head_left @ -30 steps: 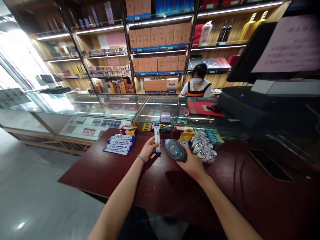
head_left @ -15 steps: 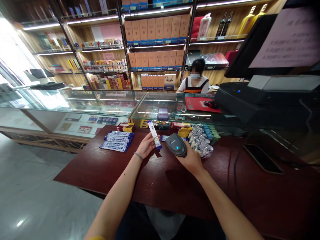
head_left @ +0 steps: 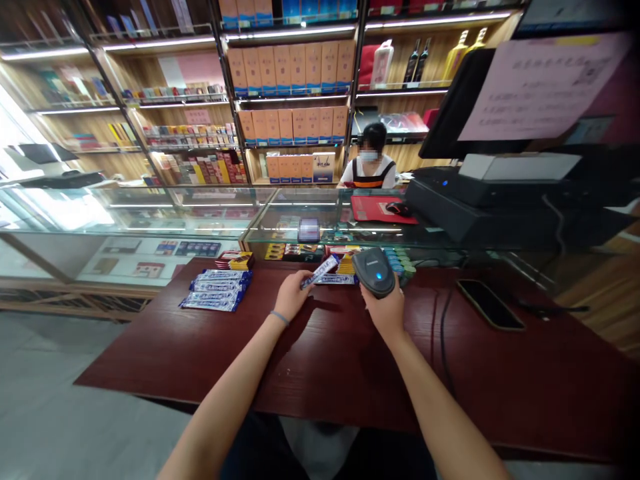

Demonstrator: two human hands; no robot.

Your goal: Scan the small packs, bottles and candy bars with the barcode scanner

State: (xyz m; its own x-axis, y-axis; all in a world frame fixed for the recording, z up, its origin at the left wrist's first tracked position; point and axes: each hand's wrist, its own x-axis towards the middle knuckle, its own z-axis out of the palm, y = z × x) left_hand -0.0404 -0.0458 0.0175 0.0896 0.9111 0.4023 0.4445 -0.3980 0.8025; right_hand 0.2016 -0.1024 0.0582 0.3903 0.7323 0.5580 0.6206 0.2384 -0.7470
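Note:
My left hand (head_left: 291,294) is closed on a long blue-and-white snack bar (head_left: 320,271), tilted with its far end up and to the right. My right hand (head_left: 385,310) grips a dark handheld barcode scanner (head_left: 373,271) with a blue light, raised just right of the bar. Both hover over a dark red table (head_left: 310,360). Another blue-and-white bar (head_left: 334,280) lies flat under the held one. A pile of the same bars (head_left: 216,289) lies to the left of my left hand.
A black phone (head_left: 489,304) lies on the table at right, beside the scanner's cable (head_left: 443,347). Glass counters (head_left: 210,213) run behind the table, with a till and monitor (head_left: 500,193) at right. A person in a mask (head_left: 369,167) sits behind the counter before stocked shelves.
My left hand tipped the bar from upright to leaning right, toward the scanner. My right hand lifted the scanner. The view shifted rightward.

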